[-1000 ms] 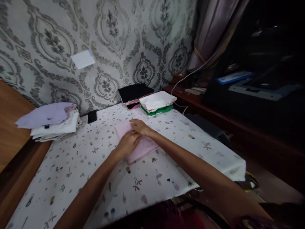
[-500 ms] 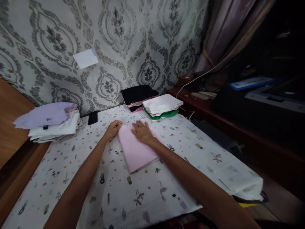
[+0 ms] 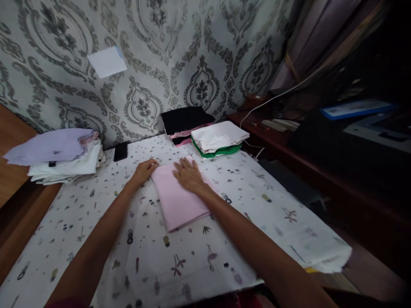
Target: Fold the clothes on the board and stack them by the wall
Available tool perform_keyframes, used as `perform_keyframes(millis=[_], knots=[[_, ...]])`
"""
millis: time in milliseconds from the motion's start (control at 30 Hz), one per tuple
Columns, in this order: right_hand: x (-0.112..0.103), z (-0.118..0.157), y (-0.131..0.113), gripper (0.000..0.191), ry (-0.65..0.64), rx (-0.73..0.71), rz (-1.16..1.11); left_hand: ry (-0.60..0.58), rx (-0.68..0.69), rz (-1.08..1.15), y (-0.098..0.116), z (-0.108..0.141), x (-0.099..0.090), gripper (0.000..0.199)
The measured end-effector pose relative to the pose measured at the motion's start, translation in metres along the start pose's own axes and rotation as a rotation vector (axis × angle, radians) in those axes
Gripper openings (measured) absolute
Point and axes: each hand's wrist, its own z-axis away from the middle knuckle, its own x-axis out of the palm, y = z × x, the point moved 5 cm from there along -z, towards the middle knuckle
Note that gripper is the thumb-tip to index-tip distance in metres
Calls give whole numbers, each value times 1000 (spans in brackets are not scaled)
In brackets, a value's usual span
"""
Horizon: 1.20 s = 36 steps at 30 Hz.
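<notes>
A folded pink cloth [image 3: 181, 203] lies on the patterned white sheet [image 3: 154, 261] in the middle of the view. My right hand [image 3: 189, 175] rests flat on its upper part with the fingers spread. At the cloth's upper left corner is my left hand [image 3: 145, 170], its fingers closed in a pinch on the corner. The cloth's far edge shows between and just beyond the two hands.
A pile of lilac and white clothes [image 3: 64, 156] sits at the left, beside a black phone [image 3: 120, 151]. Behind the cloth are a black and pink stack [image 3: 186, 121] and a white and green stack [image 3: 220, 137]. A white cable [image 3: 272, 99] crosses the dark red furniture at right.
The camera view has shifted a little, so the scene sits slightly differently in the frame. Both hands keep nearly the same places on the pink cloth.
</notes>
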Motion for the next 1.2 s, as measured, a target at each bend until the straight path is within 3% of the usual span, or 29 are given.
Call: perform_keyframes(millis=[133, 267, 433, 533, 733, 933, 1067, 1200], knots=[[1, 0, 2, 42, -4, 0, -26, 68, -21, -87, 1, 10, -4, 23], [3, 0, 4, 39, 15, -8, -78, 207, 88, -218, 33, 53, -5, 30], [5, -1, 7, 38, 14, -12, -114, -52, 312, -354, 91, 146, 33, 21], [2, 0, 4, 38, 20, -12, -139, -82, 415, -566, 109, 182, 53, 17], [-3, 6, -10, 48, -100, 14, 243, -34, 288, -869, 120, 184, 66, 16], [-6, 8, -17, 52, -140, 14, 389, -148, 42, -957, 122, 185, 68, 26], [-6, 8, -16, 52, -138, 26, 397, -199, -68, -825, 117, 195, 65, 25], [-5, 10, -17, 53, -163, 32, 411, -140, -151, -457, 114, 199, 53, 14]])
